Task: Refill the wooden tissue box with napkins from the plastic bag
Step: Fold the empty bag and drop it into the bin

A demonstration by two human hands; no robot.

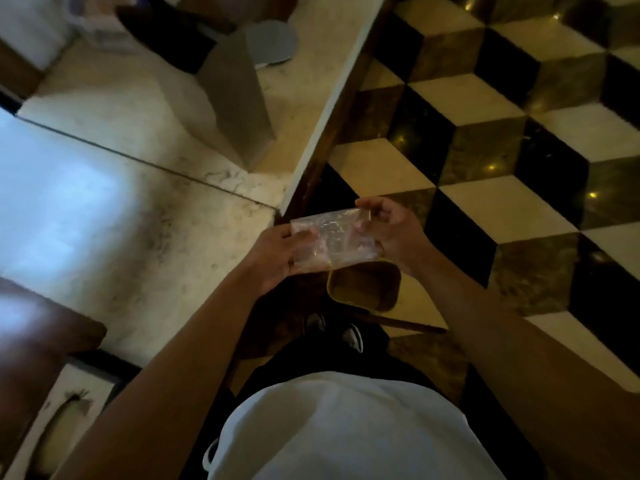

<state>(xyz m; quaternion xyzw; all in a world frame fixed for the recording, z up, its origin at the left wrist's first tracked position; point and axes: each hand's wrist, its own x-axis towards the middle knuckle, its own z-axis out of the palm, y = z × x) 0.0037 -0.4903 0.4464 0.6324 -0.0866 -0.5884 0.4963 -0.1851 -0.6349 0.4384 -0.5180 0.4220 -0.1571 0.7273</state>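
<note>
A clear plastic bag (332, 239) is held flat between both hands, just off the corner of the marble counter. My left hand (277, 258) grips its left edge and my right hand (391, 233) pinches its upper right edge. The bag looks crumpled and see-through; I cannot tell whether napkins are inside. A tall grey-brown box (239, 102) stands upright on the counter further back; whether it is the wooden tissue box is unclear.
The marble counter (145, 216) fills the left, with its edge (332, 109) running diagonally. Below the hands sits a small bin with a yellow rim (363, 287) on the checkered floor (502, 133). A dark object and a grey round disc (273, 43) lie at the counter's back.
</note>
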